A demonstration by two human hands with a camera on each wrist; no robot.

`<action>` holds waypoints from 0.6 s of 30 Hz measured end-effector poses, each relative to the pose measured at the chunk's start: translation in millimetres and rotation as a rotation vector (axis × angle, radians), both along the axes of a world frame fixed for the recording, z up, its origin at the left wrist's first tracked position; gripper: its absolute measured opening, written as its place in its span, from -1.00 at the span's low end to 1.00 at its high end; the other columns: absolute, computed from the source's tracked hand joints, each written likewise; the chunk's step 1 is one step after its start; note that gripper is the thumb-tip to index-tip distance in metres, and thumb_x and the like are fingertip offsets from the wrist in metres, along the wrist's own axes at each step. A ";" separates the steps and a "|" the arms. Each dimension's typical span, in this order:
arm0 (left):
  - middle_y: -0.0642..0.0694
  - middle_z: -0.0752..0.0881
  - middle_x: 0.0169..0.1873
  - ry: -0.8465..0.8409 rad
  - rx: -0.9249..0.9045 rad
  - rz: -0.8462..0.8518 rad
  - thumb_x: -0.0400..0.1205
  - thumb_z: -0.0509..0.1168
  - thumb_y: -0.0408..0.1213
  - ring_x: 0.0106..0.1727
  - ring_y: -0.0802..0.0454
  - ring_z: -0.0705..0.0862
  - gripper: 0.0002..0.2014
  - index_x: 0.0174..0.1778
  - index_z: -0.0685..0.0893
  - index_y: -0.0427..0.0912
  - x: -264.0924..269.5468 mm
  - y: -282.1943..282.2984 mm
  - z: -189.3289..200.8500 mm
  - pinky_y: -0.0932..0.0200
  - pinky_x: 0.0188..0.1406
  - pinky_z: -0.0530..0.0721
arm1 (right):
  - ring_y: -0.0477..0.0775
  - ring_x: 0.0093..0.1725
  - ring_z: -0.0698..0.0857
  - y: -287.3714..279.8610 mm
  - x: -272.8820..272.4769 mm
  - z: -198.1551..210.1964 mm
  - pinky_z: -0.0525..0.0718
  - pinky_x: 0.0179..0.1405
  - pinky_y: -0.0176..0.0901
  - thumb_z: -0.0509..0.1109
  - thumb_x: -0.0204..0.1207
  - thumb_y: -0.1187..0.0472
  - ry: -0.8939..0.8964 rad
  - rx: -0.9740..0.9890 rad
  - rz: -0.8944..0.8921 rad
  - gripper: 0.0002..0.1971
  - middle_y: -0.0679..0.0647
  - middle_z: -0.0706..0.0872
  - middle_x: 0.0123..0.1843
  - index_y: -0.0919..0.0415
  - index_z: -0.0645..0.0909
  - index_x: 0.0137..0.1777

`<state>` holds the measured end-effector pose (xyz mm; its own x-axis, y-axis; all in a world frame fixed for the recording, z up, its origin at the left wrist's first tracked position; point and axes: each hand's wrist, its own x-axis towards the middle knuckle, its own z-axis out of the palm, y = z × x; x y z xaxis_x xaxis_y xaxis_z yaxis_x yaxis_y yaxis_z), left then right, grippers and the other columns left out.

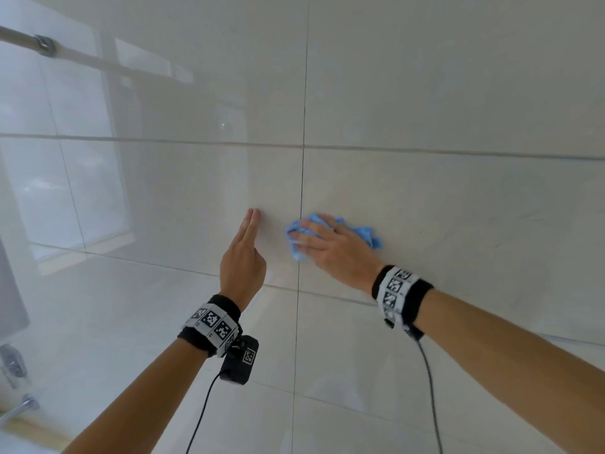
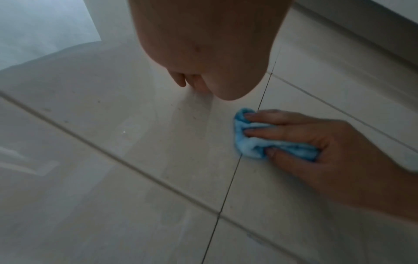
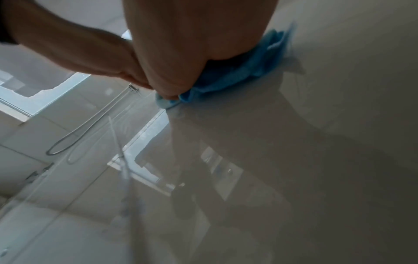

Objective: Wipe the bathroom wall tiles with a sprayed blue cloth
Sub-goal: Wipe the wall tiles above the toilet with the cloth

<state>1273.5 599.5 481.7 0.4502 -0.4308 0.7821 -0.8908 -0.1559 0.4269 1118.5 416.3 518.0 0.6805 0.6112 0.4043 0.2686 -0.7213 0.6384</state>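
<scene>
A crumpled blue cloth (image 1: 364,233) lies against the glossy cream wall tiles (image 1: 442,198), just right of a vertical grout line (image 1: 302,188). My right hand (image 1: 316,239) lies over the cloth with fingers spread, and in the left wrist view the thumb pinches the blue cloth (image 2: 248,146) against the fingers of the right hand (image 2: 316,142). The right wrist view shows the cloth (image 3: 237,75) bunched under the palm. My left hand (image 1: 252,217) is left of the grout line, its fingers straight and together, the tips touching the tile. It holds nothing.
A metal rail (image 1: 42,44) crosses the upper left beside a glass panel. A chrome tap fitting (image 1: 19,407) sits at the lower left. A shower hose (image 3: 74,132) hangs on the far wall. Tiled wall spreads above and to the right.
</scene>
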 end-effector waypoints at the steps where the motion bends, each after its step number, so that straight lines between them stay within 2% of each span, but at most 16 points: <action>1: 0.03 0.26 0.80 0.003 0.013 0.007 0.56 0.09 -0.71 0.58 -0.13 0.61 -0.11 0.83 0.20 -0.02 -1.3 2.0 -3.1 0.13 0.04 0.77 | 0.33 0.74 0.36 -1.3 -8.3 20.3 0.11 0.77 0.26 0.14 0.81 0.33 0.031 0.176 0.182 -0.58 0.26 0.41 0.74 0.27 0.43 0.65; 2: 0.04 0.26 0.80 0.005 0.026 0.010 0.57 0.08 -0.71 0.59 -0.12 0.60 -0.11 0.83 0.19 -0.02 -3.3 3.2 -5.5 0.13 0.04 0.78 | 0.40 0.76 0.29 -8.3 -21.7 47.0 0.07 0.76 0.32 0.07 0.86 0.28 -0.113 0.299 0.148 -0.60 0.33 0.33 0.77 0.28 0.41 0.65; 3: 0.04 0.25 0.80 0.001 0.034 0.011 0.57 0.08 -0.71 0.61 -0.10 0.58 -0.12 0.84 0.19 -0.02 -5.5 3.9 -7.3 0.11 0.05 0.80 | 0.45 0.75 0.28 -11.5 -39.1 81.9 0.13 0.72 0.39 0.04 0.87 0.25 -0.327 0.407 0.026 -0.61 0.36 0.33 0.76 0.27 0.47 0.61; 4: 0.05 0.24 0.80 -0.007 0.036 0.013 0.58 0.08 -0.71 0.66 -0.08 0.53 -0.12 0.84 0.18 -0.03 -8.4 3.9 -8.4 0.07 0.08 0.81 | 0.44 0.72 0.35 -17.1 -55.4 117.1 0.24 0.69 0.41 0.09 0.84 0.26 -0.436 0.420 -0.193 -0.62 0.33 0.43 0.72 0.26 0.56 0.56; 5: 0.05 0.24 0.80 -0.017 0.034 0.014 0.57 0.07 -0.72 0.71 -0.04 0.46 -0.12 0.84 0.18 -0.04 -12.2 2.6 -8.8 0.05 0.13 0.81 | 0.38 0.68 0.43 -21.2 -71.4 146.8 0.33 0.67 0.39 0.17 0.80 0.28 -0.636 0.396 -0.294 -0.63 0.24 0.52 0.68 0.24 0.63 0.51; 6: 0.06 0.23 0.80 -0.028 0.031 0.012 0.57 0.07 -0.73 0.75 0.00 0.38 -0.11 0.84 0.17 -0.05 -17.7 0.1 -8.7 0.04 0.19 0.80 | 0.33 0.66 0.46 -25.9 -87.7 166.8 0.39 0.65 0.35 0.22 0.77 0.29 -0.699 0.360 -0.322 -0.64 0.15 0.56 0.66 0.23 0.66 0.48; 8: 0.07 0.22 0.81 -0.046 0.016 -0.007 0.58 0.06 -0.73 0.79 0.07 0.29 -0.11 0.84 0.16 -0.04 -30.5 -6.4 -8.7 0.06 0.30 0.76 | 0.32 0.67 0.45 -30.2 -104.8 171.3 0.45 0.62 0.33 0.25 0.78 0.27 -0.764 0.354 -0.337 -0.66 0.08 0.55 0.67 0.23 0.67 0.49; 10: 0.08 0.21 0.80 -0.058 -0.002 -0.039 0.59 0.06 -0.73 0.80 0.10 0.25 -0.12 0.84 0.17 -0.05 -43.6 -14.6 -12.2 0.09 0.36 0.74 | 0.35 0.66 0.45 -22.7 -95.3 135.9 0.45 0.61 0.39 0.28 0.75 0.31 -0.789 0.398 -0.300 -0.62 0.13 0.55 0.67 0.23 0.65 0.53; 11: 0.09 0.21 0.80 -0.063 -0.004 -0.056 0.59 0.06 -0.73 0.80 0.11 0.25 -0.12 0.84 0.17 -0.04 -50.5 -19.3 -14.5 0.09 0.35 0.74 | 0.35 0.66 0.45 -17.6 -86.6 109.1 0.44 0.62 0.42 0.27 0.73 0.32 -0.735 0.423 -0.326 -0.59 0.16 0.54 0.67 0.22 0.62 0.56; 13: 0.12 0.19 0.81 -0.065 -0.006 -0.085 0.57 0.05 -0.72 0.79 0.12 0.26 -0.10 0.85 0.17 -0.03 -64.4 -27.6 -21.3 0.08 0.36 0.73 | 0.33 0.66 0.49 -16.6 -73.4 40.2 0.41 0.64 0.41 0.24 0.72 0.34 -0.546 0.319 -0.420 -0.53 0.20 0.52 0.68 0.20 0.53 0.62; 14: 0.12 0.19 0.81 -0.059 -0.009 -0.095 0.56 0.05 -0.72 0.79 0.11 0.28 -0.09 0.85 0.16 -0.03 -70.3 -31.1 -25.4 0.04 0.38 0.72 | 0.33 0.65 0.51 -18.6 -70.1 -0.2 0.37 0.67 0.39 0.25 0.72 0.34 -0.465 0.196 -0.396 -0.53 0.18 0.52 0.68 0.20 0.50 0.63; 16: 0.11 0.18 0.81 -0.041 -0.020 -0.098 0.56 0.06 -0.72 0.78 0.08 0.30 -0.10 0.85 0.15 -0.03 -78.8 -36.8 -33.5 -0.05 0.46 0.69 | 0.30 0.64 0.53 -23.6 -79.5 -76.1 0.21 0.76 0.30 0.29 0.71 0.33 -0.335 0.099 -0.350 -0.54 0.11 0.54 0.68 0.18 0.54 0.60; 18: 0.09 0.18 0.82 -0.046 -0.015 -0.084 0.58 0.06 -0.71 0.79 0.08 0.28 -0.10 0.85 0.13 -0.02 -82.4 -40.3 -39.2 -0.08 0.48 0.68 | 0.24 0.68 0.47 -27.5 -101.8 -123.6 0.03 0.84 0.17 0.36 0.67 0.37 -0.267 0.064 -0.369 -0.51 0.03 0.49 0.72 0.16 0.57 0.60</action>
<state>1191.1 559.1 442.5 0.3760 -0.4535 0.8081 -0.9193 -0.0732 0.3866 1016.7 388.8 394.4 0.7147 0.3159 0.6240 -0.1814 -0.7779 0.6016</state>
